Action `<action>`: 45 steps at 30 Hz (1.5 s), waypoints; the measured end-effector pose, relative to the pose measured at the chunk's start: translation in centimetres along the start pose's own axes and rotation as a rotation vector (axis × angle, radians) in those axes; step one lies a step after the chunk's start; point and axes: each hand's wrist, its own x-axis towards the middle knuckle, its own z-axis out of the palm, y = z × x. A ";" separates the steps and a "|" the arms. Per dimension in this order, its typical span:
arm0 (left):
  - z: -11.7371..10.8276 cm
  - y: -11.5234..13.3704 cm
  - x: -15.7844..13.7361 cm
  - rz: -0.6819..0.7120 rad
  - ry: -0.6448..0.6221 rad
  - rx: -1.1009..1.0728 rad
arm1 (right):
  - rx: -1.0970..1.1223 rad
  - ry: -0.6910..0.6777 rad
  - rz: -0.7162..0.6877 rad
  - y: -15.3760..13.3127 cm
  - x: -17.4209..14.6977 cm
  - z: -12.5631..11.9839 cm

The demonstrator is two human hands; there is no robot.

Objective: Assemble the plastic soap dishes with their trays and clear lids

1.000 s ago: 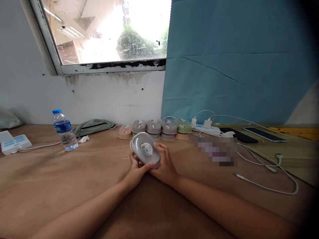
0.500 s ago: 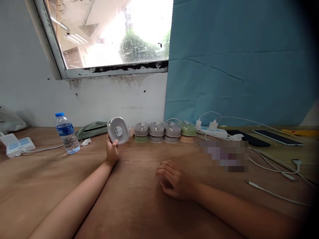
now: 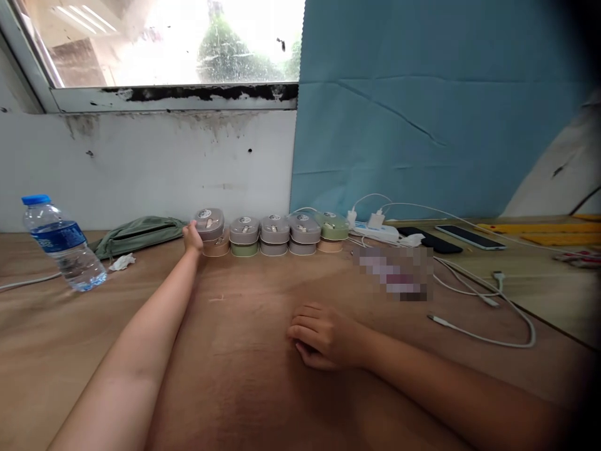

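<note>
My left hand [image 3: 193, 238] reaches out to the left end of a row of stacked lidded boxes. Its fingers are round the left side of a grey lidded box [image 3: 210, 223], which sits on a peach-coloured box [image 3: 216, 246]; most of the fingers are hidden. Beside it stand a grey-over-green stack [image 3: 245, 230], two all-grey stacks [image 3: 275, 229] and a green-over-peach stack [image 3: 333, 225]. My right hand [image 3: 323, 335] rests on the table with its fingers loosely curled and nothing visible in them.
A tilted water bottle [image 3: 63, 244], a crumpled tissue [image 3: 123, 262] and a green pouch [image 3: 141, 236] are at the left. To the right lie a power strip [image 3: 375, 231], phones [image 3: 470, 237] and white cables [image 3: 488, 341]. A pixelated patch covers something near them.
My left hand has carried the grey box from a raised, tilted position onto the peach box at the row's left end. The view has shifted right and down; my right hand stays resting.
</note>
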 end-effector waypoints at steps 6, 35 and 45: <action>-0.2 0.6 -0.2 -0.152 -0.004 0.205 | -0.025 -0.012 0.019 0.1 0.0 0.1; -4.8 9.4 -21.9 0.075 -0.723 0.145 | 0.108 -0.197 0.401 0.1 0.2 -0.3; -5.6 9.1 -22.4 0.471 -0.986 0.509 | 0.017 -0.271 0.503 0.3 0.1 -0.5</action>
